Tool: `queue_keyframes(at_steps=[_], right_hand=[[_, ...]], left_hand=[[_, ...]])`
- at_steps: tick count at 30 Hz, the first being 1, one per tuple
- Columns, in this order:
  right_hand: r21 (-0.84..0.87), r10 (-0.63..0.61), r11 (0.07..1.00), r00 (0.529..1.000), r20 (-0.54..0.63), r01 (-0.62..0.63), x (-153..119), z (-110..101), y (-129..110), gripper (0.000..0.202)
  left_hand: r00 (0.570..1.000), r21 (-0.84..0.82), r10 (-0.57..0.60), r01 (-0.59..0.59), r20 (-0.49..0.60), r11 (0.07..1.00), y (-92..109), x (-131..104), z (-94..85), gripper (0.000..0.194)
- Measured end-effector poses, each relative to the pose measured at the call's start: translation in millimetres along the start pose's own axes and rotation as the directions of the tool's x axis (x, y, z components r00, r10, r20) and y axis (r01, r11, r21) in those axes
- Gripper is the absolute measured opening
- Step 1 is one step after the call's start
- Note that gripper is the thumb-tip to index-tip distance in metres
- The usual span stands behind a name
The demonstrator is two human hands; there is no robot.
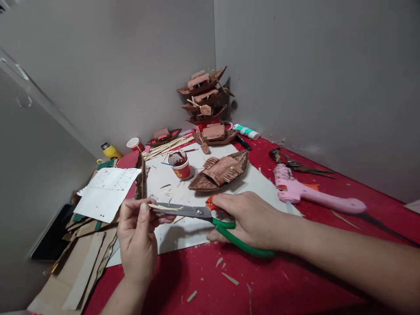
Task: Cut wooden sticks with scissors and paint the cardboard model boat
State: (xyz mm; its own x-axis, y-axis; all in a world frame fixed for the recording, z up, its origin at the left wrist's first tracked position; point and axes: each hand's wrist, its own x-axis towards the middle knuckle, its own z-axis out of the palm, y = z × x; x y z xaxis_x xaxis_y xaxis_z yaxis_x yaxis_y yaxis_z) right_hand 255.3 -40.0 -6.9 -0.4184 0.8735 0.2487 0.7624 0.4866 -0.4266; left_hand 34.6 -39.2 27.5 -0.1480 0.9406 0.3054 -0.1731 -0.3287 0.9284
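Note:
My left hand pinches a thin pale wood sliver between thumb and fingers. Scissors with one green and one orange handle are gripped in my right hand. Their blades lie along the sliver and reach the left fingertips; whether the blades are parted is hard to make out. Just beyond the scissors, a brown model boat with a curved roof rests on white paper. Left of that boat stands a paper cup, smeared brown inside, with a thin blue stick in it.
Stacked model boats stand in the back corner. Pale wooden sticks lie behind the cup. To the right are a pink glue gun and dark pliers. Cardboard pieces, a drawn sheet and a phone lie left.

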Motion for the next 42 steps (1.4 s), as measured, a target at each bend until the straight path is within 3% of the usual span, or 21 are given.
queue_keyframes(at_steps=[15,42], right_hand=[[0.133,-0.021,0.991,1.000,-0.017,0.023,-5,6,-6,0.045],[0.085,0.040,0.996,0.999,-0.003,-0.039,-3,3,-6,0.040]], left_hand=[[1.000,-0.024,0.013,-0.013,-0.004,1.000,7,-3,0.4,0.008],[1.000,0.038,-0.018,0.019,-0.018,0.999,-3,-3,0.3,0.016]])
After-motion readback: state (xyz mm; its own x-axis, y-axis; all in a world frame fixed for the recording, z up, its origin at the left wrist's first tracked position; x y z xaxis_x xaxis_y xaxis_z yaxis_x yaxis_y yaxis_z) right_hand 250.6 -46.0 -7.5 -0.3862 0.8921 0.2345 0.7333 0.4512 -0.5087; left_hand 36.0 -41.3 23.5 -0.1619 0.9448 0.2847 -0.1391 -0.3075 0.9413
